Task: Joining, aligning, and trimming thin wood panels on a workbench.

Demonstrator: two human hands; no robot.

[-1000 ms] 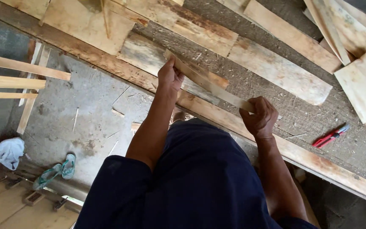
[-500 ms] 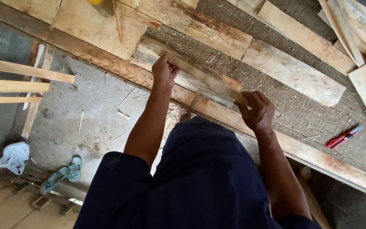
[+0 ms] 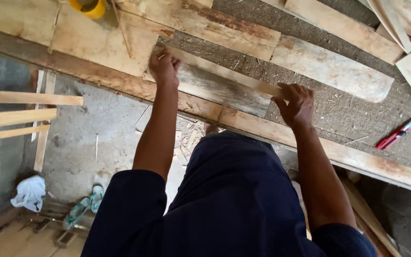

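The left hand [image 3: 163,66] and the right hand [image 3: 297,102] each grip one end of a thin wooden stick [image 3: 222,74]. The stick lies slanted above a gray board [image 3: 220,90], next to a long wooden beam [image 3: 96,76]. A red tool [image 3: 396,135] lies on the ground, well apart on the right.

It was a rough carpentry workshop: weathered planks [image 3: 331,66] and offcuts lay across a sawdust-strewn counter [image 3: 357,159], cut wooden strips [image 3: 24,98] jutted over a bare concrete floor [image 3: 96,143] littered with shavings, and red pliers [image 3: 396,134] lay nearby.
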